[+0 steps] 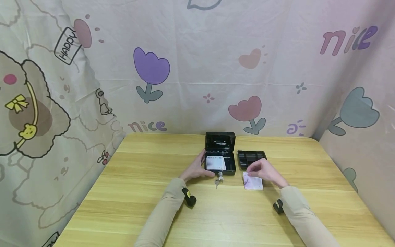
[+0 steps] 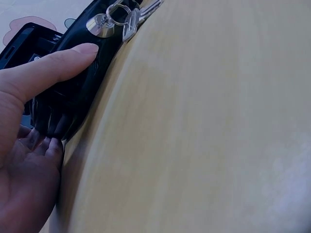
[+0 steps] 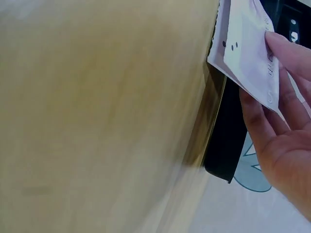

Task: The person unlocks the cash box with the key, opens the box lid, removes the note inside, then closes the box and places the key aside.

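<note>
A black metal cash box (image 1: 229, 164) stands on the table with its lid (image 1: 220, 141) raised, and a stack of pale printed paper slips (image 1: 214, 163) lies inside. My left hand (image 1: 197, 168) grips the box at its front left corner, fingers against the side and thumb (image 2: 73, 63) along the front. Keys (image 1: 217, 184) on a ring hang from the front lock (image 2: 100, 25). My right hand (image 1: 263, 171) pinches pale purple, banknote-like paper (image 3: 252, 58) between thumb and fingers; two layers show in the right wrist view. Behind that hand sits a black compartment tray (image 1: 250, 156).
The wooden table (image 1: 148, 154) runs back to a printed cloth backdrop (image 1: 191, 68). Cloth also hangs along the left and right sides. A small black camera is strapped to each wrist.
</note>
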The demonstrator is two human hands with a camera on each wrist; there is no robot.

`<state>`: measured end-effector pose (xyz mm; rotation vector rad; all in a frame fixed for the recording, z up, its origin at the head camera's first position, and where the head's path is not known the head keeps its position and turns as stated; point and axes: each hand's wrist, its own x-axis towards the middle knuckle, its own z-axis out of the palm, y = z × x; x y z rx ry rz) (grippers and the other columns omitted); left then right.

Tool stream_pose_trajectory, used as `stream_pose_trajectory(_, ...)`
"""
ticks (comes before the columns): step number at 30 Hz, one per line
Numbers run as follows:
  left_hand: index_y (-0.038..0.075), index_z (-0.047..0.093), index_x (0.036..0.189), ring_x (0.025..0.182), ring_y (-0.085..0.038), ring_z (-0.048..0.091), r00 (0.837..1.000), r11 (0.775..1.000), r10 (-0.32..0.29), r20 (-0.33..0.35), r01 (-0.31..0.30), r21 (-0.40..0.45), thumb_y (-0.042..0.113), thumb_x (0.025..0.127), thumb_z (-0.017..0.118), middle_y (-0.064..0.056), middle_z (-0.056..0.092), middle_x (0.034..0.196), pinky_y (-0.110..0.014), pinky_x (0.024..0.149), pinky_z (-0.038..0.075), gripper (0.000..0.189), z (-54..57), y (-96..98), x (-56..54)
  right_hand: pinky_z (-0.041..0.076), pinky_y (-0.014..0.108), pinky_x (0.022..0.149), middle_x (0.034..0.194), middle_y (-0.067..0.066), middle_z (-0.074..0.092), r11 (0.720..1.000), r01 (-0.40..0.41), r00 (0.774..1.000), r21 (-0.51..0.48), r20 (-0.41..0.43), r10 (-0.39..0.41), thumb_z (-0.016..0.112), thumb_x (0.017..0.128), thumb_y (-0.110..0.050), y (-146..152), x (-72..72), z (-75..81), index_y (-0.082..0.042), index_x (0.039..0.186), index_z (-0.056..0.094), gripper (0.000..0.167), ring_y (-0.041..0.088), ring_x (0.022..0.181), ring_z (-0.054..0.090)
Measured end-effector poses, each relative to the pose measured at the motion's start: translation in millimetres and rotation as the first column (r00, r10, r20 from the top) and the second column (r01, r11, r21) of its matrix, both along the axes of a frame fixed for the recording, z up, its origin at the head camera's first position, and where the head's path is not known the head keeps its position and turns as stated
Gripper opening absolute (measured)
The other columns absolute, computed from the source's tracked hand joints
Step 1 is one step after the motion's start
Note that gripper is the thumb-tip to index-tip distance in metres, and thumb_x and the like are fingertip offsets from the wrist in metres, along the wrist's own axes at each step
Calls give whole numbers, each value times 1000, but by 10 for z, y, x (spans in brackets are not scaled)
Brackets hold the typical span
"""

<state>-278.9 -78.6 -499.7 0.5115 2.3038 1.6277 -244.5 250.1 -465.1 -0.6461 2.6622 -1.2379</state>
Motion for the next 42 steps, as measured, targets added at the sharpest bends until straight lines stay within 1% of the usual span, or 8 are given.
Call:
stream_pose_trajectory(4, 2, 2, 161, 156, -37, 18, 1000, 1000, 5, 0, -5, 0, 12, 70, 90, -19, 5, 170, -45, 129, 18, 128, -3, 7, 2, 55, 17, 68, 90, 16, 78, 999, 24, 1000, 29, -8, -23, 75, 83, 0, 1, 6, 2, 1, 91, 78, 9, 8, 76, 67)
stream_pose_trajectory(8, 2, 2, 161, 156, -37, 17, 1000, 1000, 6, -4, -6, -3, 11, 70, 90, -19, 5, 170, -44, 130, 18, 127, -4, 11, 6, 55, 17, 68, 91, 17, 79, 999, 24, 999, 45, -24, -23, 74, 83, 1, 5, 8, -4, 2, 92, 78, 10, 12, 78, 69)
stream_pose_trajectory(14, 2, 2, 161, 157, -36, 16, 1000, 1000, 5, -1, -5, 0, 11, 71, 90, -18, 5, 170, -44, 130, 17, 127, -2, 10, 2, 58, 18, 70, 92, 16, 79, 996, 28, 997, 90, -73, -21, 73, 83, 1, -11, -1, -30, 1, 92, 78, 10, 17, 80, 73)
stream_pose_trajectory(24, 1, 0, 161, 157, -36, 15, 1000, 1000, 5, 3, -5, 2, 10, 71, 90, -18, 3, 170, -44, 130, 16, 127, 8, 10, 19, 57, 19, 72, 90, 12, 79, 988, 65, 989, 138, -140, -45, 76, 82, -1, -34, 3, -31, -3, 88, 80, 7, 16, 83, 72)
stream_pose_trajectory(30, -2, 0, 160, 157, -38, 13, 1000, 999, 0, 3, 0, 44, 5, 70, 88, -21, 2, 169, -46, 130, 14, 127, -6, 21, 9, 56, 21, 74, 91, 10, 80, 984, 86, 988, 155, -140, -65, 76, 82, -1, -27, 12, -12, -5, 89, 80, 9, 19, 88, 72)
stream_pose_trajectory(32, -2, 0, 160, 157, -38, 13, 1000, 999, 3, 2, -3, 44, 5, 70, 88, -21, 3, 169, -46, 130, 14, 126, -8, 23, 8, 56, 21, 73, 91, 10, 80, 985, 82, 989, 150, -137, -61, 75, 82, -1, -25, 15, -8, -4, 89, 80, 10, 19, 87, 72)
stream_pose_trajectory(39, -2, 1, 160, 156, -39, 14, 1000, 999, 9, 3, -9, 43, 5, 71, 88, -21, 3, 169, -47, 130, 14, 126, -3, 23, 20, 55, 17, 68, 89, 11, 79, 990, 84, 991, 113, -116, -71, 74, 83, 1, -24, 17, -9, -2, 90, 80, 10, 12, 80, 70)
stream_pose_trajectory(42, -1, 0, 160, 157, -38, 14, 1000, 999, 11, 10, -11, 32, 7, 70, 89, -21, 2, 169, -47, 130, 15, 127, -6, 20, 20, 55, 17, 67, 90, 12, 79, 990, 92, 990, 110, -112, -80, 73, 83, 1, -23, 18, -7, -1, 90, 79, 10, 11, 80, 69)
